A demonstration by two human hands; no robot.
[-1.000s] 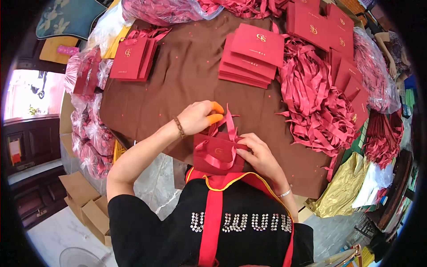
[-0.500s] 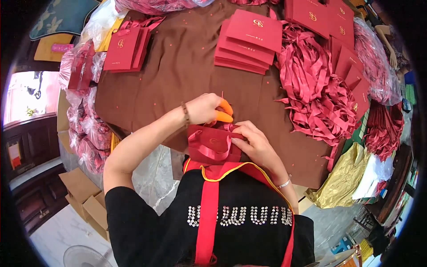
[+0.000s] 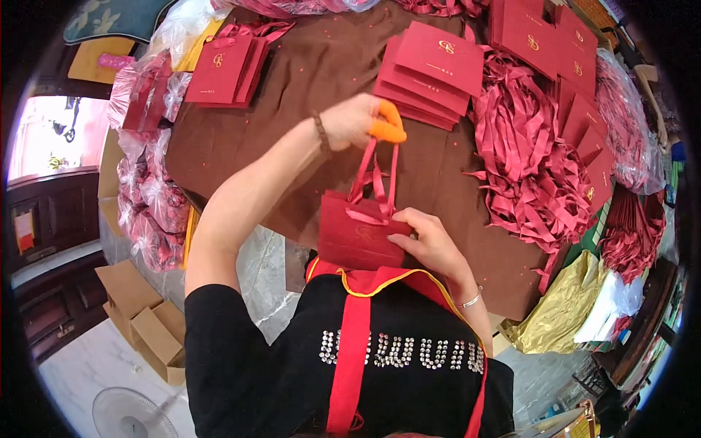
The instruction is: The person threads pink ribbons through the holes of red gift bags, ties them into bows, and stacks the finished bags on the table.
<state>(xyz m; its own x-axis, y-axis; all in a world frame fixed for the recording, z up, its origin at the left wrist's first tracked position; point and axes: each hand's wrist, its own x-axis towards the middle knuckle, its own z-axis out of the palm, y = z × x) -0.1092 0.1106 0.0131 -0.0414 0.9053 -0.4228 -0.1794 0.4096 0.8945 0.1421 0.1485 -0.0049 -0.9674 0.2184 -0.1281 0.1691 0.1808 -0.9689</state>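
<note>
A dark red paper gift bag (image 3: 359, 244) stands at the near edge of the brown-covered table, close to my body. My left hand (image 3: 361, 124), with orange finger covers on the thumb and a finger, pinches the bag's pink-red ribbon handles (image 3: 395, 175) and pulls them up taut above the bag. My right hand (image 3: 432, 241) is closed on the bag's right upper side, its thumb on the front face and the other fingers behind.
Stacked red bags (image 3: 431, 73) lie at the far middle, others (image 3: 223, 69) at far left. A heap of ribbons (image 3: 522, 160) covers the table's right side. Plastic-wrapped bundles (image 3: 150, 197) hang by the left edge. A gold wrapper (image 3: 558, 310) lies right; cardboard boxes (image 3: 142, 317) stand on the floor.
My left hand has risen away from the bag, drawing the ribbon handles upright. My right hand has stayed at the bag's right side, slightly lower. The view has shifted a little.
</note>
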